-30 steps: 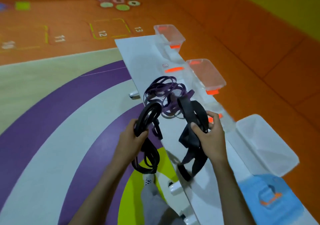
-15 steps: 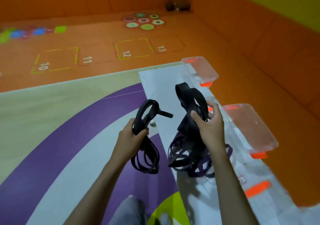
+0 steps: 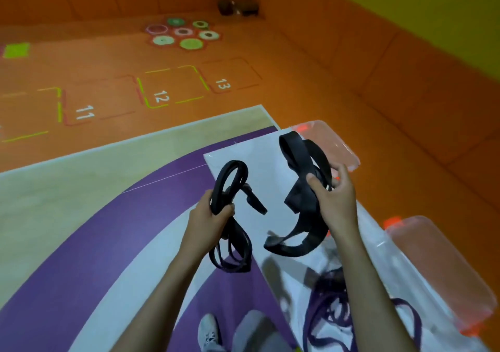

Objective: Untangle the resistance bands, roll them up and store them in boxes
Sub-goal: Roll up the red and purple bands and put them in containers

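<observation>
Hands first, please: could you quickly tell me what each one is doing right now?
Left hand: closed on a thin black band.
Right hand: closed on a wide black band.

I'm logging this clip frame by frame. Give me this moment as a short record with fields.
left hand: closed on a thin black band, loops hanging below
right hand: closed on a wide black band
purple bands: tangled on the white table
clear boxes: two along the table's right edge, orange latches
rolled or boxed: none yet
</observation>
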Demonstrator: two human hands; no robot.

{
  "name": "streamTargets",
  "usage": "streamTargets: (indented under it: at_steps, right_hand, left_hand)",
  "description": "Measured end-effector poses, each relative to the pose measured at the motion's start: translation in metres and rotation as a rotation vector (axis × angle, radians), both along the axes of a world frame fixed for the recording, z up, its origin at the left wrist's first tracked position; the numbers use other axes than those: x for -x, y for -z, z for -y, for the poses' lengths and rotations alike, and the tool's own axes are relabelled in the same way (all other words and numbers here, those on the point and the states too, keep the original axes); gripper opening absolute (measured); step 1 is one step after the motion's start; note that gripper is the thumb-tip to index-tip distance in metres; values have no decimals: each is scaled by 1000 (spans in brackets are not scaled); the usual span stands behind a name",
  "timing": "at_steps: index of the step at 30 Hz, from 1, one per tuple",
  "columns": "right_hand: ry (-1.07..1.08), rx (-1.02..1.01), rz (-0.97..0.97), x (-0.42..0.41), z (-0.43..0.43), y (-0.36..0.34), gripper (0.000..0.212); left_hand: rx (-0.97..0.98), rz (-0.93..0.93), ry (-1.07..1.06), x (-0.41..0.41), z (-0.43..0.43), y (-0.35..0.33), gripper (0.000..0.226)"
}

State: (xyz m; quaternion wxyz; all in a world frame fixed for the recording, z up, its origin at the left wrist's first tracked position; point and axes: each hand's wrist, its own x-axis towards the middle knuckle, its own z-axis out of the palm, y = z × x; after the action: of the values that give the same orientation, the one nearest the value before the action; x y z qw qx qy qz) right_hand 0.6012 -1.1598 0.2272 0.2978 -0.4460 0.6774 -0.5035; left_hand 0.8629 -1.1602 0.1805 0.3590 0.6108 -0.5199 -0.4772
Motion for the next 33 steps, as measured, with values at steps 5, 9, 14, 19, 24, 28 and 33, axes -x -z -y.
streamTargets:
  at_steps: [5,9,14,19,24,28,33]
  right_hand:
    - [72,14,-9,-13,85,12,28]
    - [91,28,12,-15,152,32,27]
    - [153,30,61,-14,214,50,29]
    - [224,-31,69,-19,237,81,33]
    - [309,-303,80,-41,228,160,36]
    - [389,-522,67,-67,220,215,45]
    - [501,-866,-199,-98,212,251,64]
  left_hand:
    - [-56,2,51,-12,94,14,14]
    - [-84,40,107,-6,168,28,16]
    - [-124,149,172,3,251,38,15]
    - [-135,154,246,11,314,48,16]
    - [-174,204,393,28,356,77,14]
    - [-223,273,594,45,378,114,14]
    - [-144,431,873,63,387,149,25]
